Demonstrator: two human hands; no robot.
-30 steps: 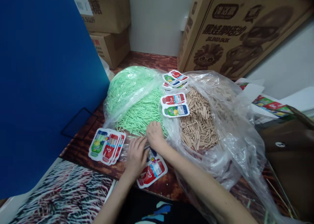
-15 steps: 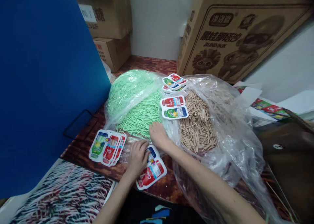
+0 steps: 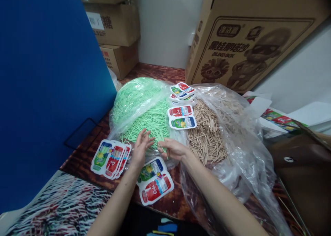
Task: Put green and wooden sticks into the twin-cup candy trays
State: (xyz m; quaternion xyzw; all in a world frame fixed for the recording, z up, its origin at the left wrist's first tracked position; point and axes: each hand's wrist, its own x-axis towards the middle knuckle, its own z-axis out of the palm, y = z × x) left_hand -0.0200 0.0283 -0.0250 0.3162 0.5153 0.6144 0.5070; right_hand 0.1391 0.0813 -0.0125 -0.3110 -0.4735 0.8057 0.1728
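Left hand: fingers spread, lifted off the tabletop, holding nothing. Right hand: thumb and fingers pinched on what look like a few pinched sticks, green, pointing toward the left hand; the fingertips nearly meet.

Two-pouch card lies flat just nearer the person than both hands, long axis slanting up to the right; left hand is slightly closer.

Beyond the hands: clear bag holding the green stick heap. Right of it, second bag of wooden sticks. Card stack to the left.
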